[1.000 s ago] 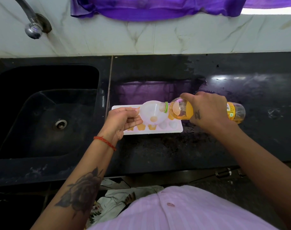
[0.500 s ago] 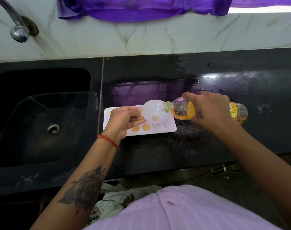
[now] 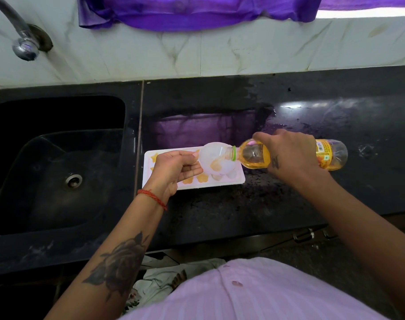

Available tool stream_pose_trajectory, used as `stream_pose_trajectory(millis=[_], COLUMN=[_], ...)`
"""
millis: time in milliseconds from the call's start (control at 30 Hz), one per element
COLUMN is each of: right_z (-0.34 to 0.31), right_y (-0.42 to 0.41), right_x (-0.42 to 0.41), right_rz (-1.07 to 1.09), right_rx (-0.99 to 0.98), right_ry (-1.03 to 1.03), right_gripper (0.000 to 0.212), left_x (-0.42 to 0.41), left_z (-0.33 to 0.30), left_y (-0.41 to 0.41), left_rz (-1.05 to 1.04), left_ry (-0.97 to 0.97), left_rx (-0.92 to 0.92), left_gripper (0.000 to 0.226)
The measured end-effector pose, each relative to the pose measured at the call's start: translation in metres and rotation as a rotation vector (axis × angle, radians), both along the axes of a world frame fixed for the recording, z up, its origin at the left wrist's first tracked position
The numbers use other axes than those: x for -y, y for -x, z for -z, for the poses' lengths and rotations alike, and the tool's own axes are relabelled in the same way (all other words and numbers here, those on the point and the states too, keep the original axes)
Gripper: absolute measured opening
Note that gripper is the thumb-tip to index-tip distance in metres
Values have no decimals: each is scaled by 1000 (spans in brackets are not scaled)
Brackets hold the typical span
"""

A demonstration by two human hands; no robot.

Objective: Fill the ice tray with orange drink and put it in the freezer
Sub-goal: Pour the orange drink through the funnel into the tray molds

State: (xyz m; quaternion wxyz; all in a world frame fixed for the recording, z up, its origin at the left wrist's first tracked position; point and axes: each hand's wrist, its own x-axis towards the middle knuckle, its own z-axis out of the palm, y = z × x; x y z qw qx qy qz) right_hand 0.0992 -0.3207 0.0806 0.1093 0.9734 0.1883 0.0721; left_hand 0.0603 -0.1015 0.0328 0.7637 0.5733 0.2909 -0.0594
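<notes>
Head view, filling stage, partly done. Black stone table (image 3: pixel 220 215) with sink (image 3: pixel 58 172) at left; white ice tray (image 3: pixel 239 179) flat on table just right of sink edge. Orange drink bottle (image 3: pixel 252 155) tipped near horizontal over tray's right end, gripped around its middle by right hand (image 3: pixel 289 155), fingers wrapped over top; liquid pooled along lower side, bottle well short of full. Bottle mouth resting inside translucent white funnel (image 3: pixel 216 161), orange visible at funnel base. Funnel steadied by left hand (image 3: pixel 176 167), rim pinched between thumb and fingers, over a cell toward tray's right end. Near-row cells: two orange ones (image 3: pixel 201 178) showing beside left hand, two pale cells (image 3: pixel 231 174) at right apparently unfilled. One star cell (image 3: pixel 155 155) at far left orange. Remaining cells hidden under hand and funnel; count not determinable. Judgement: roughly half filled or more. Left: right-end cells, then carry to freezer, not in view. Spill risk on carrying.
</notes>
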Motion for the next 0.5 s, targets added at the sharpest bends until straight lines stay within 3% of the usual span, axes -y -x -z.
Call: stream_pose_trajectory(millis=[500], right_z=[-4], right_y=[-2], right_x=[16], right_rz=[19], right_rx=[25], right_ry=[-127], right_gripper=[51], left_x=[6], left_z=[-4], left_y=[-6], left_rz=[10], left_ry=[17], left_rx=[22], left_gripper=[5])
